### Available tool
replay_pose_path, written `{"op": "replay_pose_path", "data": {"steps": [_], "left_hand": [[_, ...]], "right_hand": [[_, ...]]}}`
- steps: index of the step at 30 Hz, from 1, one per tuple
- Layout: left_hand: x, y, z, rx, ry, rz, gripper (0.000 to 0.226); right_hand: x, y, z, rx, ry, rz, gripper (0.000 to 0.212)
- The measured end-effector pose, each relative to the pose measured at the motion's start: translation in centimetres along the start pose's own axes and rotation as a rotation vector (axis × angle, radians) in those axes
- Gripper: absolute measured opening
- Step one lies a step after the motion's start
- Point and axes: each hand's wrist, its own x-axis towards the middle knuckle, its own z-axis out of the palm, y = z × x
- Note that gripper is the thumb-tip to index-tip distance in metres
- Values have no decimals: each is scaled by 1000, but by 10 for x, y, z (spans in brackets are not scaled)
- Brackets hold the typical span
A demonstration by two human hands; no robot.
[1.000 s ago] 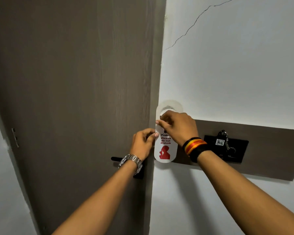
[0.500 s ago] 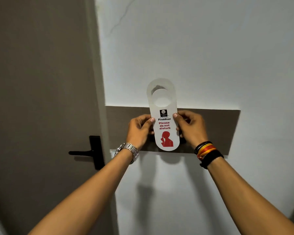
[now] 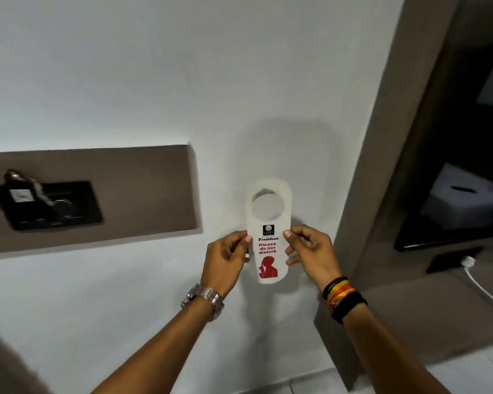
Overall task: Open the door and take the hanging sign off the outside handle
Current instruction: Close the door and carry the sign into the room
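A white hanging sign with a round hole at its top and red "Please do not disturb" print is held upright in front of a white wall. My left hand pinches its left edge and my right hand pinches its right edge, both at mid height. The door and its handle are out of view.
A brown wall panel at the left carries a black key-card switch plate with a key hanging in it. A brown frame rises at the right, beside a dark screen and a white cable.
The view has swung right, away from the door and its black handle, which have left the frame. Both hands still hold the sign, now carried past the wall panel toward the right.
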Motion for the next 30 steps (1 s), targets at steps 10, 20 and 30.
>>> {"op": "replay_pose_path", "data": {"steps": [10, 20, 30], "left_hand": [[-25, -86, 206, 125, -269, -84, 29], [-37, -167, 322, 382, -612, -248, 60], [-24, -204, 346, 716, -949, -138, 73]], "right_hand": [[-18, 134, -179, 22, 234, 233, 5], [-29, 262, -239, 2, 485, 686, 12], [2, 315, -252, -74, 624, 905, 15]]}}
